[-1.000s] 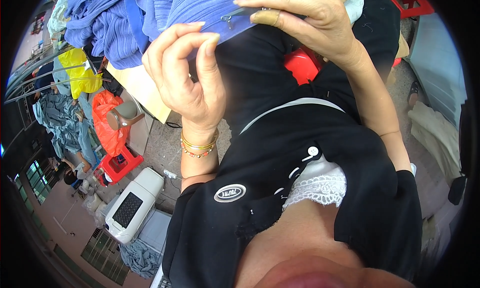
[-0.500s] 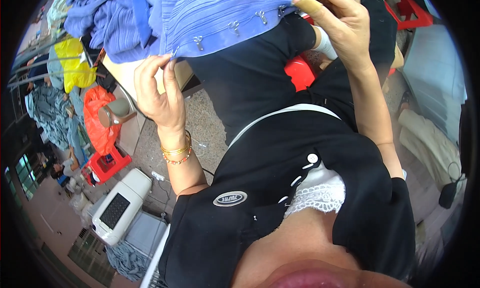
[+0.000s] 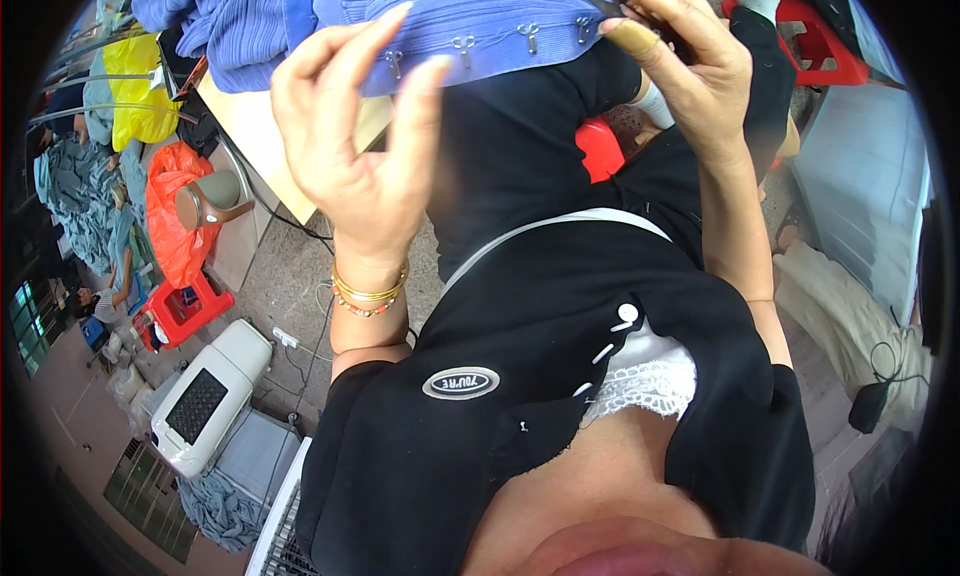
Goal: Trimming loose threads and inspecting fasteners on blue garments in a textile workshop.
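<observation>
A blue ribbed knit garment lies across my lap and a light wooden tabletop. Along its near edge runs a row of small metal hooks. My left hand is raised over the left end of that edge, thumb and fingers spread, holding nothing; it hides part of the cloth. At the edge's right end, my right hand is closed around dark pointed snips, mostly hidden by the fingers. A yellowish cover wraps that thumb, which is close to the last hook.
Left of me are an orange-red plastic bag, a grey-green cup, a red stool and a white machine. Another person is at far left. Another red stool stands at the upper right, above a pale panel.
My left hand has let go of the garment's edge, opened and come up to the right. My right hand stays by the edge's right end with the snips. The view has shifted slightly.
</observation>
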The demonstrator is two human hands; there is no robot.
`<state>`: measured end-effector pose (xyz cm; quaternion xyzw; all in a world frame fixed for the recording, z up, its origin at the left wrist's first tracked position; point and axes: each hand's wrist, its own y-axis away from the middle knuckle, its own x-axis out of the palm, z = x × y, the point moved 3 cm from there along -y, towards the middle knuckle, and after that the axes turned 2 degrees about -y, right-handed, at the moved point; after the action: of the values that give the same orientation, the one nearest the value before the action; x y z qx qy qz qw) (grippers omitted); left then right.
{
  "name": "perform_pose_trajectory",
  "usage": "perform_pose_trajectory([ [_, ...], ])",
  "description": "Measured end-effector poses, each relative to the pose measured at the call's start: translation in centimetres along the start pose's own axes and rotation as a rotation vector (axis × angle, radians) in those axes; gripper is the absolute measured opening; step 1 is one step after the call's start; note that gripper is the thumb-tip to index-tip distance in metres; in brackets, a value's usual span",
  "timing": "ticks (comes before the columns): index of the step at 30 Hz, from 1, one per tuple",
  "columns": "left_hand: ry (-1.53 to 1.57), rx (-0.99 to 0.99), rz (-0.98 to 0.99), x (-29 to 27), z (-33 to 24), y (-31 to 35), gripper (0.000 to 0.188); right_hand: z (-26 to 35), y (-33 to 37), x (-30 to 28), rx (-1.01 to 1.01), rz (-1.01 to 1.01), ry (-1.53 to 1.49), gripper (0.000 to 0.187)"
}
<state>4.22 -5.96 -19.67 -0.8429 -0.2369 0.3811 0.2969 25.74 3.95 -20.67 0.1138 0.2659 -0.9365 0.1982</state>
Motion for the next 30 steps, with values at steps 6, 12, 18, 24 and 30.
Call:
perform_pose_trajectory([
  [6,-0.198,0.082,0.035,2.1,-0.8,-0.5,0.033,0.2,0.5,0.2,0.010,0.016,-0.046,0.036],
  [12,0.146,-0.139,-0.043,2.2,0.1,0.8,0.011,0.5,0.2,0.6,-0.038,0.032,-0.086,0.038],
  [18,0.328,-0.196,-0.074,1.5,1.5,0.6,0.010,2.1,-0.7,0.8,-0.108,0.136,0.020,0.042],
  [24,0.111,0.004,0.046,1.0,1.5,0.8,0.021,2.3,-0.7,0.9,-0.113,0.155,0.042,0.044],
  [30,-0.027,0.085,0.058,1.4,1.1,1.2,0.034,2.5,-1.0,1.1,-0.129,0.164,0.060,0.044],
])
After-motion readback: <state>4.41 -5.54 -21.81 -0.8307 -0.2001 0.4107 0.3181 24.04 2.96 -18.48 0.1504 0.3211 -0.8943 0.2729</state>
